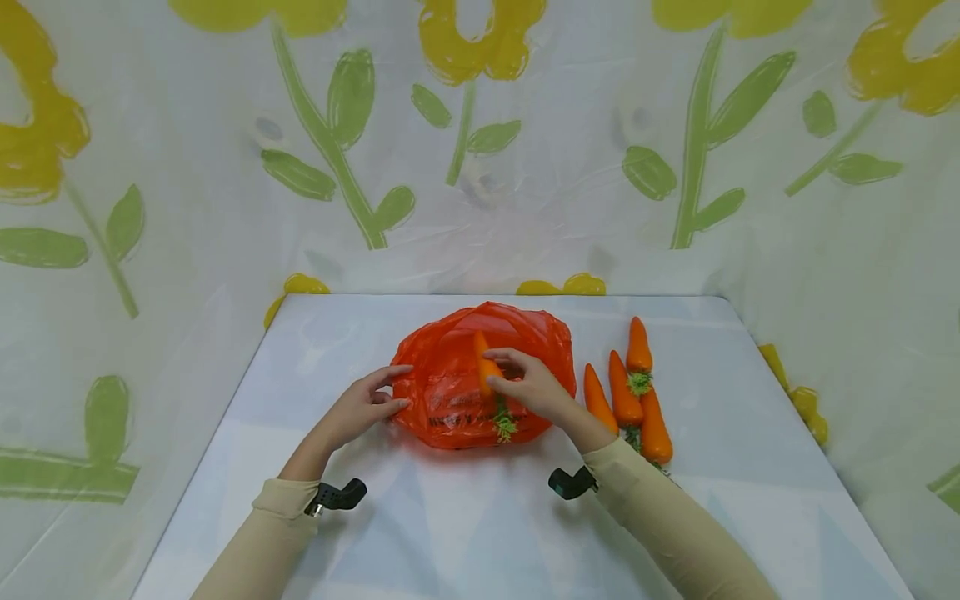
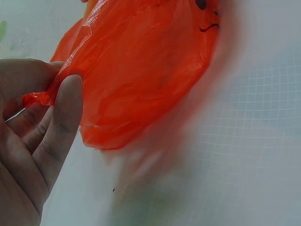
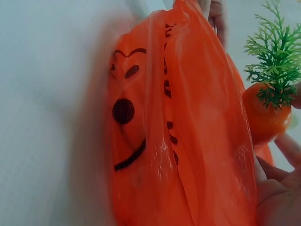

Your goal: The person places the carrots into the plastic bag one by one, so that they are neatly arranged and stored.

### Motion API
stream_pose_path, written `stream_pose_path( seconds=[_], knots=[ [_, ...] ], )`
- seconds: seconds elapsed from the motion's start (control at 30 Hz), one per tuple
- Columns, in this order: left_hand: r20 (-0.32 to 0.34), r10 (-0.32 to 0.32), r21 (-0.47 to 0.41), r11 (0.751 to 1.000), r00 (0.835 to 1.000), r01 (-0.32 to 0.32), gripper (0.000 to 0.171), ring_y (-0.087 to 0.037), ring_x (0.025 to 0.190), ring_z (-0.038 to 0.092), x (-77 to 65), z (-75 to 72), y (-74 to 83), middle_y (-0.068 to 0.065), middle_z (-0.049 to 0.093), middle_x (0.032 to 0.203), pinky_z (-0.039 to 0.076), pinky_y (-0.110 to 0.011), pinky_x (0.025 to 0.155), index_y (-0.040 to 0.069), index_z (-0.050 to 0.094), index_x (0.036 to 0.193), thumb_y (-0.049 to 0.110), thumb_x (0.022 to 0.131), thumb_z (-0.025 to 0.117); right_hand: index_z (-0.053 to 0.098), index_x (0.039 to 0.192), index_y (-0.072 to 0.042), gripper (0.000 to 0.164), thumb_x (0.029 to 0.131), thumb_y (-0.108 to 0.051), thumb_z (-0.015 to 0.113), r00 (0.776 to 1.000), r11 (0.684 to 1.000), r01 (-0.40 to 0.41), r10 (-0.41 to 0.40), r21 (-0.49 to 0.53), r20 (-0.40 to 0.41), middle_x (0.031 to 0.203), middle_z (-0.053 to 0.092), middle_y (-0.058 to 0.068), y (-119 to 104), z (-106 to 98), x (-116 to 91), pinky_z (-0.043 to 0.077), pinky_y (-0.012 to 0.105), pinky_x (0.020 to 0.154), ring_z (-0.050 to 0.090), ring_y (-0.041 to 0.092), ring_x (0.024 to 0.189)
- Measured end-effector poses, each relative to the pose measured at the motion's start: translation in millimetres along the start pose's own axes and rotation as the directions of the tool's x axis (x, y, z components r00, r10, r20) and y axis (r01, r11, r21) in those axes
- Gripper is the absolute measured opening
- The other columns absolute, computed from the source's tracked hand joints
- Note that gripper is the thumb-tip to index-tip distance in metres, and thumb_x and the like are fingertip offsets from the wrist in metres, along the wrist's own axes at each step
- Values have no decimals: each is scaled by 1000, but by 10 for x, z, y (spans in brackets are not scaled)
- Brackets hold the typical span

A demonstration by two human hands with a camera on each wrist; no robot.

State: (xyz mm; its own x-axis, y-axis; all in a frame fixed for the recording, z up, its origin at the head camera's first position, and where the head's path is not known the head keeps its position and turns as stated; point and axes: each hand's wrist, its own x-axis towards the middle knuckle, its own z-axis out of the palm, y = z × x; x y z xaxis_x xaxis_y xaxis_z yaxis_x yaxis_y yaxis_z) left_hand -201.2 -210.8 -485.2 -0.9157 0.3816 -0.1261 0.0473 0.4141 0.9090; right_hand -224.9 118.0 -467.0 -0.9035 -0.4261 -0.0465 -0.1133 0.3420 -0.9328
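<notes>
A red plastic bag [image 1: 450, 417] with black print lies on the table, its mouth spread. My left hand [image 1: 363, 412] pinches the bag's left edge between thumb and fingers, as the left wrist view shows with the thumb [image 2: 68, 108] over the film. In my right hand [image 1: 536, 387] is an orange carrot [image 1: 486, 367], held over the bag's mouth with its tip pointing away and its green leafy top [image 1: 505, 423] toward me. The right wrist view shows the carrot's thick end [image 3: 267, 115] beside the bag's edge, fingers around it.
Several more carrots [image 1: 626, 408] lie in a group right of the bag, partly behind the right forearm. The white table [image 1: 450, 533] is backed by a flower-print curtain [image 1: 555, 200]. Both wrists wear dark camera mounts [image 1: 341, 494].
</notes>
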Motion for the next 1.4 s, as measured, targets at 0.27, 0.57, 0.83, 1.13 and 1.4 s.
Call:
stream_pose_path(
  seconds=[0.27, 0.57, 0.83, 1.13, 1.4],
  knots=[
    [-8, -5, -6, 1000, 1000, 5, 57, -26, 79, 64, -8, 14, 8, -14, 64, 105, 59, -42, 76, 11, 47, 150, 17, 98, 70, 61, 139, -22, 44, 97, -29, 71, 998, 999, -53, 53, 10, -45, 137, 60, 5, -30, 87, 80, 55, 40, 95, 57, 27, 119],
    [-9, 1, 0, 1000, 1000, -1, 57, -26, 79, 65, -2, 19, -15, -15, 64, 108, 59, -42, 76, 12, 48, 150, 17, 98, 70, 59, 141, -19, 46, 98, -29, 70, 996, 996, -69, 72, 51, -57, 140, 57, 11, 1, 164, 170, 55, 41, 96, 56, 30, 122],
    [-6, 14, -22, 1000, 1000, -14, 58, -30, 80, 65, -11, 25, -16, -15, 64, 104, 60, -42, 75, 11, 47, 151, 16, 98, 70, 59, 141, -22, 45, 98, -31, 69, 992, 992, -88, 95, 86, -83, 137, 59, 6, 20, 230, 259, 54, 41, 97, 56, 27, 121],
    [-1, -1, -17, 1000, 1000, 1, 57, -27, 79, 65, 8, 31, -45, -15, 64, 107, 60, -39, 75, 12, 48, 150, 18, 98, 70, 57, 144, -17, 48, 99, -29, 68, 989, 984, -94, 109, 154, -96, 138, 58, 8, 47, 271, 351, 55, 40, 96, 57, 27, 121],
    [-12, -15, -16, 1000, 1000, 15, 57, -23, 80, 66, 20, 39, -38, -14, 64, 110, 60, -36, 76, 15, 48, 150, 20, 98, 70, 58, 142, -17, 45, 99, -27, 69, 987, 983, -103, 120, 154, -111, 137, 58, 11, 99, 334, 454, 56, 40, 94, 58, 29, 120]
  ],
)
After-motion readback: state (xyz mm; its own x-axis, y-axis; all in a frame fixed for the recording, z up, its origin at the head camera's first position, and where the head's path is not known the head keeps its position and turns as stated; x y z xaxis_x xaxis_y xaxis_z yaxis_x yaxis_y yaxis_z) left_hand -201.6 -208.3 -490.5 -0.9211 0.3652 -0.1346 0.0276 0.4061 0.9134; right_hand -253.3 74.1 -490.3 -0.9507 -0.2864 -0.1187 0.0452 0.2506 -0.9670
